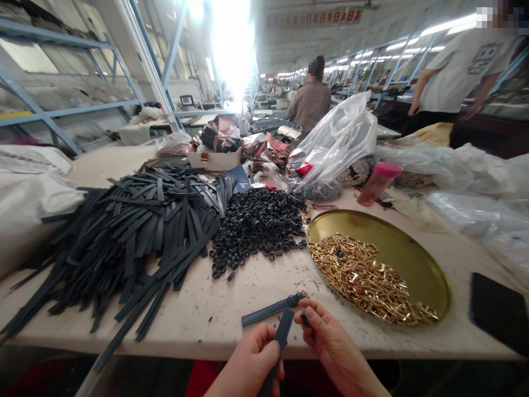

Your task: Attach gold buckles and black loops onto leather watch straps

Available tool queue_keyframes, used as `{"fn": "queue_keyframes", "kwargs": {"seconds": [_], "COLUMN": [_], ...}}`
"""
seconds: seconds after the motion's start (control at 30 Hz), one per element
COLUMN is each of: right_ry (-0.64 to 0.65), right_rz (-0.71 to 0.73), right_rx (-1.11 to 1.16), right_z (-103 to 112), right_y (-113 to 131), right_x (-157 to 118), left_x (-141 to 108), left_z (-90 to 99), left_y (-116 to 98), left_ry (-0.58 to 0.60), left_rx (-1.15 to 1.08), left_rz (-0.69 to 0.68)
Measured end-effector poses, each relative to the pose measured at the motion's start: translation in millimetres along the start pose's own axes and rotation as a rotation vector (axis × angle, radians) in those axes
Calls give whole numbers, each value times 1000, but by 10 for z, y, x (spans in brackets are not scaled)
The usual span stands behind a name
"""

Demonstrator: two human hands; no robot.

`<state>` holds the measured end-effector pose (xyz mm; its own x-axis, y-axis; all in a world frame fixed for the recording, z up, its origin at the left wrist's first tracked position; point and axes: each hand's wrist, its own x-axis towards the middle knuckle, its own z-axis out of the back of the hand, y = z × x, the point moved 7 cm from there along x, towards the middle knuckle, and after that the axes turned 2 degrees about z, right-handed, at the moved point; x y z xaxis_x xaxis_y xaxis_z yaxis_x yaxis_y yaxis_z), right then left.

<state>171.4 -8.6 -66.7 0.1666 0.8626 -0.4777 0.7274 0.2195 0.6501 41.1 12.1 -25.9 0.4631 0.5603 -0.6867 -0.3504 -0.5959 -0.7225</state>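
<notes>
My left hand (259, 355) is closed round a dark strap (283, 330) near the table's front edge, the strap's end pointing up. Just right of it, my right hand (324, 333) pinches a small black loop (305, 318) between thumb and fingers. Behind both hands lies another dark strap (268, 310) with a gold buckle (305, 295) at its right end, close to my right fingertips. A pile of black loops (260, 220) sits mid-table. To its left is a large heap of dark strips (152, 220). Gold buckles (359, 270) fill part of a round golden tray (413, 253) on the right.
A dark flat object (498, 311) lies at the right edge. Farther back are a pink-lidded container (379, 183), a clear plastic bag (339, 143) and a white box (215, 161). One person (312, 99) sits ahead; another (458, 77) stands at the right.
</notes>
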Motion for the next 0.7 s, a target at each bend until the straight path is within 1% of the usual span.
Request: {"fn": "queue_keyframes", "kwargs": {"seconds": [0.1,0.23,0.3,0.4,0.47,0.53,0.6,0.7], "right_ry": [22,-5,-9,37,65,70,34,-31], "right_rz": [-30,-54,-32,15,31,59,106,174], "right_rx": [69,157,190,220,186,113,31,-136], "right_z": [-25,-57,-110,-232,-286,-292,-244,-161], "right_y": [-9,-13,2,16,-3,-23,-23,18], "right_x": [-29,-72,-97,-138,-157,-163,-156,-147], "left_x": [-8,-7,-4,-15,-30,-49,-73,-108], "left_z": [-41,-80,-80,-42,-10,20,42,45], "left_y": [-10,-49,-96,-186,-225,-239,-236,-224], "left_ry": [18,-5,-63,-192,-260,-302,-322,-319], "left_rx": [-11,145,211,244,252,269,297,377], "left_rz": [-50,-161,-222,-306,-336,-349,-356,-364]}}
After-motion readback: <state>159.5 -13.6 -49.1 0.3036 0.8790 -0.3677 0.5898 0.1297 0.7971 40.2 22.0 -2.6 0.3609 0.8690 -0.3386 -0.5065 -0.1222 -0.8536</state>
